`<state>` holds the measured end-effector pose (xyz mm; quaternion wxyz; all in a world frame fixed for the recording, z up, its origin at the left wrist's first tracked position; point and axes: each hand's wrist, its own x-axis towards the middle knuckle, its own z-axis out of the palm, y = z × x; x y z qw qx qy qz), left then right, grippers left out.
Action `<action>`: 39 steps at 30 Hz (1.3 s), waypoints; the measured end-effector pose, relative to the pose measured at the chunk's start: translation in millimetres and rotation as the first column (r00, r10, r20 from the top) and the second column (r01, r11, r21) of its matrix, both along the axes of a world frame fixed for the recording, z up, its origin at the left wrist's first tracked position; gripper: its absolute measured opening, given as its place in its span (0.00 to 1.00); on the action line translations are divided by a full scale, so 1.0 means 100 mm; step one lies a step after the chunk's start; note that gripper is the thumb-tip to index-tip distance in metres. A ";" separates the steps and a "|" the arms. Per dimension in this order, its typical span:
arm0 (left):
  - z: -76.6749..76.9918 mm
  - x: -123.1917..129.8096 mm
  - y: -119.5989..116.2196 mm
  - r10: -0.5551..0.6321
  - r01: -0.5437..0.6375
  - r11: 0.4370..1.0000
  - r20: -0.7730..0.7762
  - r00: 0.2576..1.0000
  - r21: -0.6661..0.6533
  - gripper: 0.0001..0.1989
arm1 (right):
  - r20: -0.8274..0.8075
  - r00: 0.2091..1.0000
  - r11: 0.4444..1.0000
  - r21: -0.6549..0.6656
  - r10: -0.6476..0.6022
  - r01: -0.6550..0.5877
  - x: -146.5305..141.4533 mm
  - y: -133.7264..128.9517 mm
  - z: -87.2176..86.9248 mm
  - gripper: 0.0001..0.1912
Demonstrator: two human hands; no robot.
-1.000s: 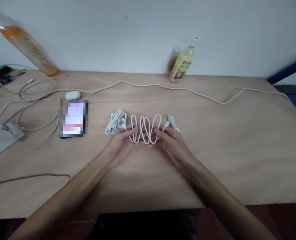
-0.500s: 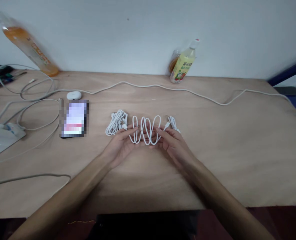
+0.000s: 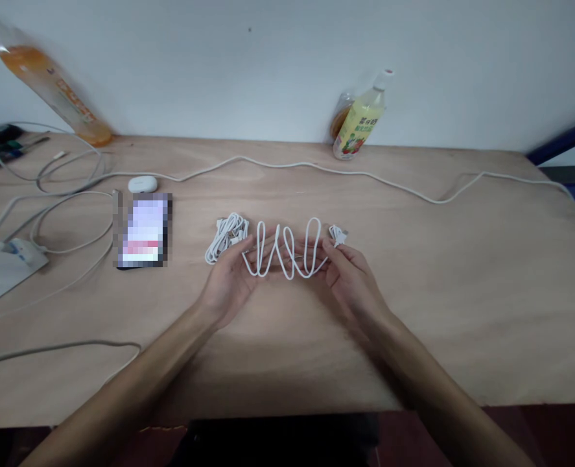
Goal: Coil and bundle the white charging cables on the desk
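A white charging cable [image 3: 290, 277] stretches in loose loops between my two hands, just above the table. My left hand [image 3: 226, 279] pinches one end of it between thumb and fingers. At the other end, my right hand [image 3: 352, 272] grips the cable with the thumb on top. Some fingertips lie behind the loops and are partly hidden. Just beyond my left hand lies a pile of coiled white cables [image 3: 226, 235]. A smaller bundled white cable [image 3: 336, 233] sits right behind my right hand's fingers.
Left of the cables are a phone [image 3: 146, 227] and a white earbud case [image 3: 142, 184]. Farther left, cords run to a white power strip [image 3: 5, 272]. An orange drink bottle [image 3: 56, 91] and a yellow one [image 3: 362, 123] stand by the wall. A long white cord [image 3: 282, 167] crosses the table's back.
My hands have moved apart, the right one shifting further right. The cable's loops between them are spread wider. The end connectors are now covered by my fingers.
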<state>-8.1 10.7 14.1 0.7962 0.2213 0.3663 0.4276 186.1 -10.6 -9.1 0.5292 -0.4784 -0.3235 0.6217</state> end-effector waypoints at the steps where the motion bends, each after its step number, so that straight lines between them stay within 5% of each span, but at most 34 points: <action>1: 0.00 0.00 0.00 0.005 -0.005 1.000 -0.004 1.000 0.003 0.22 | -0.009 1.000 1.000 0.012 -0.007 0.007 0.00 0.01 0.00 0.24; 13: -0.03 -0.02 0.00 -0.018 0.019 1.000 -0.031 0.999 0.024 0.16 | -0.011 1.000 0.999 0.044 0.026 -0.026 -0.03 -0.04 0.01 0.20; 18: -0.05 0.00 -0.02 -0.025 0.024 0.998 0.012 1.000 0.065 0.07 | 0.025 0.986 0.985 0.053 0.163 -0.164 -0.05 -0.10 0.02 0.24; 22: -0.06 0.04 -0.07 -0.060 0.060 0.996 -0.005 0.998 0.059 0.06 | 0.286 0.942 0.967 0.126 0.177 -0.220 -0.03 -0.17 0.01 0.22; 27: -0.08 0.04 -0.13 -0.173 0.193 0.971 -0.141 0.975 0.142 0.17 | 0.536 0.834 0.916 0.255 0.132 -0.309 -0.03 -0.20 0.04 0.16; 34: -0.09 -0.01 -0.09 -0.267 0.341 0.910 -0.295 0.917 0.237 0.19 | 0.379 0.916 0.944 0.235 0.132 -0.233 -0.10 -0.19 0.04 0.12; 39: -0.11 0.00 -0.11 -0.313 0.399 0.888 -0.333 0.889 0.229 0.11 | 0.325 0.931 0.938 0.240 0.164 -0.249 -0.12 -0.21 0.06 0.16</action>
